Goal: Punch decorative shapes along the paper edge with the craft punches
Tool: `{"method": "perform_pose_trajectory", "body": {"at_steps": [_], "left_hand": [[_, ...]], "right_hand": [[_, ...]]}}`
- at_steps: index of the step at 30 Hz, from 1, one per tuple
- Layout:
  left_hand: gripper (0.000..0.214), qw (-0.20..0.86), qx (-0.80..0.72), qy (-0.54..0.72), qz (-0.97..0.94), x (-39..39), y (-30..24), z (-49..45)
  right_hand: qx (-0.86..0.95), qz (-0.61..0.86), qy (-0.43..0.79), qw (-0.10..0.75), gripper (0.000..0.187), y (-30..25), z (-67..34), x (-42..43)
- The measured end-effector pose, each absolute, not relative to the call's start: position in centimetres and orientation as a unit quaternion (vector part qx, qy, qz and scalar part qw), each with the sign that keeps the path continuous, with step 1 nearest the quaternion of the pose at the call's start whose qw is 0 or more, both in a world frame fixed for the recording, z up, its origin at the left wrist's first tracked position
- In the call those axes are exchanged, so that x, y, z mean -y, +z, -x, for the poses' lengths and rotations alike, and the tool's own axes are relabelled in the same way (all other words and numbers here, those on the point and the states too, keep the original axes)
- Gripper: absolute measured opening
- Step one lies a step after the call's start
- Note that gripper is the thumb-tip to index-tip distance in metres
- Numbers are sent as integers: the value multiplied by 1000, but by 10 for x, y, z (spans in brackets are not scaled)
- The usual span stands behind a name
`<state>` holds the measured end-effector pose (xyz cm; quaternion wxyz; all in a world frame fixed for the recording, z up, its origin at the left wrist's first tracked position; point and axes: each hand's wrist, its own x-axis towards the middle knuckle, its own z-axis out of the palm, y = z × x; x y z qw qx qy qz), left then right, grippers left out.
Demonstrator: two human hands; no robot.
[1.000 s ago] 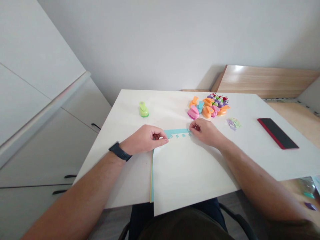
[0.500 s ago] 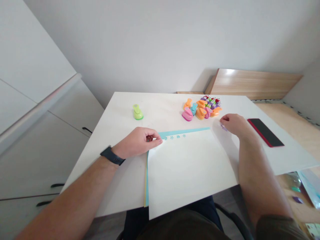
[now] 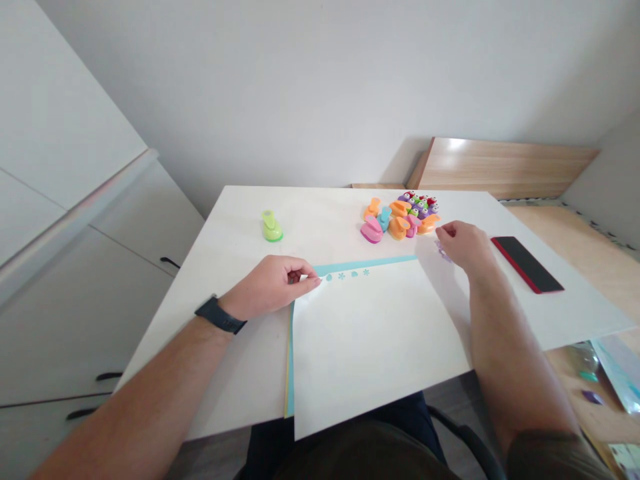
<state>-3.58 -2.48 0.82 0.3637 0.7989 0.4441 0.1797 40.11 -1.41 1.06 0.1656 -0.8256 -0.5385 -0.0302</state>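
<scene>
"What's changed since the frame we looked at a second ago?"

"We see the right hand (image 3: 463, 247) has left the paper and moved over to the small paper cut-outs (image 3: 442, 251), near the phone in its red case (image 3: 525, 265). Its fingers (image 3: 447, 230) are curled over the cut-outs, but we can't tell whether they're gripping any."

"And the left hand (image 3: 267, 287)?"

"It's still at the top left corner of the white paper sheet (image 3: 370, 347), with its fingers (image 3: 311, 281) pinched closed on that corner."

"How does the sheet look to us?"

"It lies flat on the blue paper sheet (image 3: 365, 264) on the counter (image 3: 320, 213), overhanging the front edge. Four small punched shapes show blue along its top edge, and blue shows past its top and left sides. The craft punches (image 3: 395, 223) sit just beyond it."
</scene>
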Motion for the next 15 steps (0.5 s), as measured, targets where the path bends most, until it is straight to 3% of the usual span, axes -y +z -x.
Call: {"method": "perform_pose_trajectory", "body": {"at_steps": [6, 15], "left_hand": [[28, 344, -462, 201, -792, 23, 5, 37], [26, 288, -480, 218, -799, 17, -6, 39]], "right_hand": [[586, 758, -1, 287, 30, 9, -372, 15], [623, 695, 36, 358, 32, 0, -348, 17]]}}
